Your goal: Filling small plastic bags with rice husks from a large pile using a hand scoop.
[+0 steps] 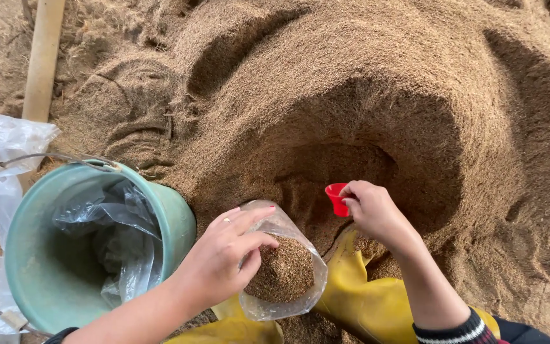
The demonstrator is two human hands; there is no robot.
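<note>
Clearly, the person crouches before a large heap of brown husk-like material (364,95), in which a hollow has been dug. The left hand (224,255) is clenched on the rim of a small clear plastic bag (281,274); its grip holds the mouth of the bag open, and the bag is already partly filled with the same brown material. The bag hangs just in front of the person's yellow boots (364,299), low over the ground. The right hand (373,210) grasps a small red scoop (337,197) by pinching it with the fingertips; the scoop is beside the hollow in the heap, near the bag but not over it.

To the left stands a green bucket (173,216) with a wire handle, and inside it lie crumpled clear plastic sheets (116,236). More clear plastic (1,153) lies on the ground at the far left, and a pale wooden pole (42,57) rests at the edge of the heap.

Some risks can be judged from here. The mouth of the bag is narrow and soft, so if the left grip loosens, the opening may fold and the material would spill on the boots. The steep wall above the hollow also looks loose; it could slide down over the scoop
</note>
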